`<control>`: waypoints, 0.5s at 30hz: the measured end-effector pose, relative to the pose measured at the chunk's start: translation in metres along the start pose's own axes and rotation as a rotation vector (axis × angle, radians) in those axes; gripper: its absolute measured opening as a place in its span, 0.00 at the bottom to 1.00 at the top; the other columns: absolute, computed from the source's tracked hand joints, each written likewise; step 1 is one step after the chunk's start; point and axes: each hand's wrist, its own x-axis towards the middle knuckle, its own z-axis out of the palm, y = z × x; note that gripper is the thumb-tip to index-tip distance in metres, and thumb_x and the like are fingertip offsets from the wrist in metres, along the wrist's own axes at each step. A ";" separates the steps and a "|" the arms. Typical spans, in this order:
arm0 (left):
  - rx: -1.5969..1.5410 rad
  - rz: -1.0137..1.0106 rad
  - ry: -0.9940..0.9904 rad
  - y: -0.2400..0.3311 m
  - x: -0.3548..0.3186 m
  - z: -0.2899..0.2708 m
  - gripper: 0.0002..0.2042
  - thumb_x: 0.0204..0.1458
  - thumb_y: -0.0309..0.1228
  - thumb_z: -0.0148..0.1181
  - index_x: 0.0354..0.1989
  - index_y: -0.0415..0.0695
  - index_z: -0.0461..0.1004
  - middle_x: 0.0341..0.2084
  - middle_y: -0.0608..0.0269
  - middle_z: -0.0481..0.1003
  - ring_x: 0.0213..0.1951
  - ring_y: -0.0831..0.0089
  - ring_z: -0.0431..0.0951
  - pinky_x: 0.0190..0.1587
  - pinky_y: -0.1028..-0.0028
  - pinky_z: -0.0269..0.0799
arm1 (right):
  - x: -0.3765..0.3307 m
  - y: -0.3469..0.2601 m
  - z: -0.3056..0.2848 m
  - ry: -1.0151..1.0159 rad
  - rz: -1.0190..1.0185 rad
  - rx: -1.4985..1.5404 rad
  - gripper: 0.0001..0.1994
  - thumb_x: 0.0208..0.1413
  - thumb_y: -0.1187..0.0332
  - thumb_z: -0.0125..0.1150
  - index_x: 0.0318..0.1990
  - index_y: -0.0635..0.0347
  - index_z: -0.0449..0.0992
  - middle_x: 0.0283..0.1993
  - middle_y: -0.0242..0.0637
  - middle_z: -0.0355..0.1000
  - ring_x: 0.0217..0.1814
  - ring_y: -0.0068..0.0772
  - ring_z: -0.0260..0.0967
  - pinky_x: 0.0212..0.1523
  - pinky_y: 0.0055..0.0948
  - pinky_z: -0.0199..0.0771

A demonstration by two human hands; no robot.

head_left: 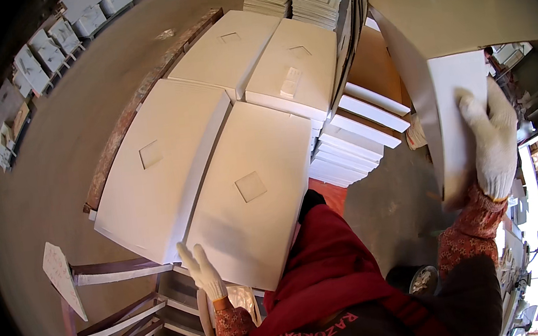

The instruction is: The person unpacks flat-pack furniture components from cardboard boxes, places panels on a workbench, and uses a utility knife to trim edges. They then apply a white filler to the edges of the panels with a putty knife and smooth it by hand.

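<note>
My right hand, in a white knit glove, is closed on the side edge of a white panel raised at the right. This panel has a deep side wall and a small cut-out near its far edge. My left hand, gloved too, has its fingers spread by the near corner of two stacked panels. It seems to hold nothing; whether it touches the panels I cannot tell. The left one of these is a white panel with a square recess; beside it lies a similar near white panel.
Farther back are more white panels along a brown beam. A stack of white boards stands right of them. A slatted rack is at the lower left, a dark bucket by my right side. White cabinets line the far left.
</note>
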 end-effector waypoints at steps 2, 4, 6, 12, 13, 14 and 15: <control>-0.164 0.114 -0.176 0.044 -0.012 0.011 0.33 0.66 0.37 0.53 0.74 0.35 0.50 0.73 0.45 0.54 0.73 0.57 0.55 0.73 0.63 0.50 | -0.032 -0.018 0.037 -0.247 -0.069 0.064 0.17 0.59 0.65 0.61 0.52 0.67 0.76 0.40 0.38 0.79 0.39 0.26 0.76 0.43 0.28 0.76; -0.319 0.200 -0.463 0.081 -0.030 0.025 0.38 0.64 0.43 0.55 0.75 0.37 0.46 0.72 0.44 0.54 0.73 0.56 0.56 0.72 0.63 0.51 | -0.051 -0.029 0.091 -0.389 -0.185 0.225 0.16 0.59 0.68 0.63 0.52 0.67 0.75 0.40 0.43 0.80 0.41 0.30 0.78 0.46 0.30 0.77; -0.599 0.199 -0.699 0.105 -0.054 0.034 0.43 0.61 0.46 0.58 0.76 0.38 0.41 0.73 0.44 0.53 0.72 0.56 0.56 0.72 0.63 0.52 | -0.070 -0.065 0.137 -0.431 -0.155 0.223 0.15 0.60 0.66 0.61 0.50 0.64 0.74 0.40 0.48 0.79 0.41 0.42 0.80 0.43 0.35 0.78; -0.764 -0.013 -0.457 0.084 -0.086 0.007 0.53 0.46 0.14 0.61 0.78 0.46 0.32 0.74 0.50 0.45 0.73 0.63 0.51 0.64 0.69 0.65 | -0.164 -0.092 0.333 -0.681 -0.286 -0.252 0.18 0.59 0.56 0.56 0.46 0.63 0.68 0.38 0.54 0.75 0.40 0.62 0.75 0.42 0.52 0.75; -0.741 -0.058 -0.370 0.060 -0.081 0.000 0.51 0.47 0.16 0.61 0.78 0.45 0.36 0.71 0.49 0.52 0.68 0.62 0.59 0.61 0.69 0.68 | -0.185 -0.077 0.360 -0.749 -0.288 -0.187 0.19 0.60 0.55 0.56 0.46 0.63 0.68 0.39 0.55 0.76 0.41 0.63 0.76 0.44 0.53 0.75; -0.529 -0.060 -0.295 0.019 -0.066 -0.025 0.48 0.48 0.16 0.59 0.78 0.45 0.39 0.67 0.48 0.60 0.61 0.62 0.68 0.59 0.69 0.70 | -0.213 -0.075 0.383 -0.841 -0.328 -0.078 0.19 0.60 0.54 0.55 0.46 0.63 0.68 0.40 0.55 0.76 0.42 0.63 0.76 0.46 0.55 0.75; -0.593 -0.078 -0.244 -0.020 -0.062 -0.046 0.47 0.47 0.16 0.57 0.77 0.44 0.40 0.64 0.49 0.65 0.58 0.61 0.72 0.59 0.69 0.70 | -0.237 -0.063 0.397 -1.029 -0.384 -0.017 0.21 0.60 0.52 0.55 0.48 0.63 0.68 0.42 0.56 0.76 0.43 0.63 0.76 0.47 0.55 0.75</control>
